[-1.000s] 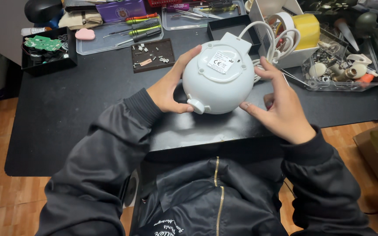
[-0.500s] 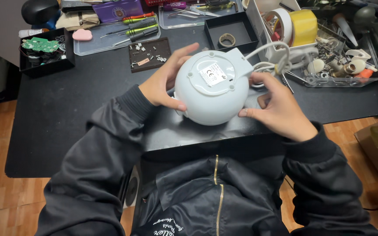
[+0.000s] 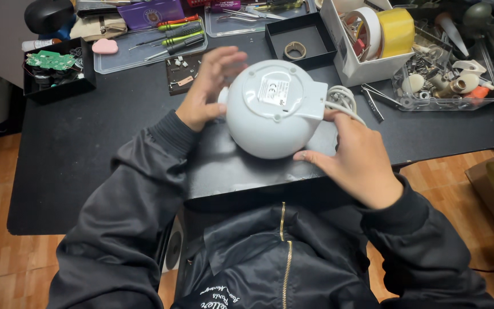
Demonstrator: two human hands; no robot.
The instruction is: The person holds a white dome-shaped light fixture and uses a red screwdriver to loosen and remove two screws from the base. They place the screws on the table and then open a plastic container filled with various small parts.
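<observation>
Here, seen from above your own chest, a black worktop [image 3: 87,149] fills most of the view, and at its middle sits the landmark for everything else: a rounded white appliance [image 3: 270,111], turned upside down so its flat round base with a small label faces you. It rests on a dark mat [image 3: 230,171] just in front of your zipped black jacket.

Your left hand [image 3: 210,86] is at the appliance's left side, palm near the shell, fingers spread apart and lifted, not clamped on anything. Your right hand [image 3: 353,154] lies against its lower right side, fingers loosely apart, steadying it without closing round it. A coiled white cord [image 3: 344,100] comes out just right of the appliance, above your right hand.

Beyond the appliance, on the far right, stands a white box with tape rolls [image 3: 373,34]; further right is a clear tray of small parts [image 3: 447,80]. Directly behind the appliance is a shallow black box [image 3: 301,40]. Behind and to its left lies a clear tray of screwdrivers [image 3: 155,46], and far left a black box holding a green circuit board [image 3: 50,60].

The shell looks like smooth, stiff plastic, probably light but slippery and inclined to roll on its curve. The surest hold seems to be both palms on opposite sides, or the squared block where the cord exits.
</observation>
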